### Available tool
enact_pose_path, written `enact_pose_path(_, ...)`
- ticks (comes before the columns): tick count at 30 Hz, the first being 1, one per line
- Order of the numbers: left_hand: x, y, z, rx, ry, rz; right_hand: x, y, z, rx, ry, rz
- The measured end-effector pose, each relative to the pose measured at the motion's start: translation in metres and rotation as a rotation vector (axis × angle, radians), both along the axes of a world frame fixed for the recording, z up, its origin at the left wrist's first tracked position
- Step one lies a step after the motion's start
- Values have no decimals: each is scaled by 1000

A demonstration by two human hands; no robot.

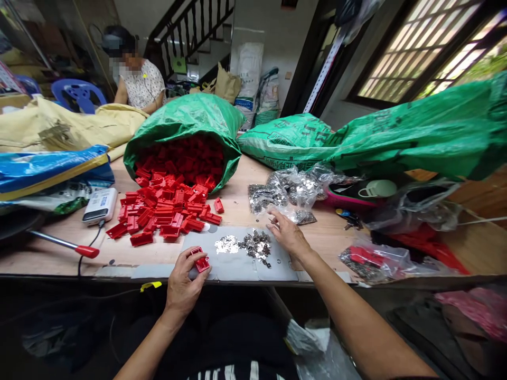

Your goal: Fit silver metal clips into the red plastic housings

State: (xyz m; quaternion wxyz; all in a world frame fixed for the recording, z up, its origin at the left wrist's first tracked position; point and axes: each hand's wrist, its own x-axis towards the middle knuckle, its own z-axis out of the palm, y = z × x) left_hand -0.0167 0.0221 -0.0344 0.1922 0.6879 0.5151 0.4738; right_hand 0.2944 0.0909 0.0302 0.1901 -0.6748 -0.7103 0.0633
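**Holding one, the other open**

My left hand is clenched around one red plastic part, at the near edge of a gray board. My right hand is open, its fingers just beside one small heap of metal parts on that board. Ahead of my left hand, a spilled heap of red plastic parts, too many to count, runs back into one green woven sack on the tabletop. Ahead of my right hand lie clear bags of metal parts.
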Motion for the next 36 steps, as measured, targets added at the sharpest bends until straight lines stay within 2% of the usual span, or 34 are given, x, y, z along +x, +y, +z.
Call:
enact_pose_path(5, 0, 1, -2, -11, 8, -5, 14, 31, 12, 17, -94, -178)
enact_pose_path(10, 2, 0, -2, -10, 13, 5, 17, 65, 19, -109, -71, -257)
enact_pose_path(17, 2, 0, -1, -1, 17, 10, 1, 93, 4, -171, -135, -274)
enact_pose_path(20, 1, 1, -1, -6, 16, 2, 7, 100, 1, -162, -128, -255)
enact_pose_path(23, 1, 1, -1, -12, 11, -2, 16, 104, 4, -164, -109, -229)
enact_pose_path(28, 1, 0, 1, -28, -15, 5, 26, 83, 23, -135, -69, -175)
enact_pose_path(30, 1, 0, 2, -34, -17, 6, 24, 63, 32, -25, -48, -154)
enact_pose_path(32, 1, 0, 4, -42, -19, 7, 15, 40, 39, 176, 2, -113)
enact_pose_path(33, 1, 0, 5, -45, -21, 7, 9, 28, 40, 231, 27, -82)
enact_pose_path(34, 1, 0, 5, -45, -25, 8, 2, 16, 41, 213, 49, -33)
enact_pose_path(36, 1, 0, 6, -45, -33, 9, -15, -4, 37, 48, 71, 150)
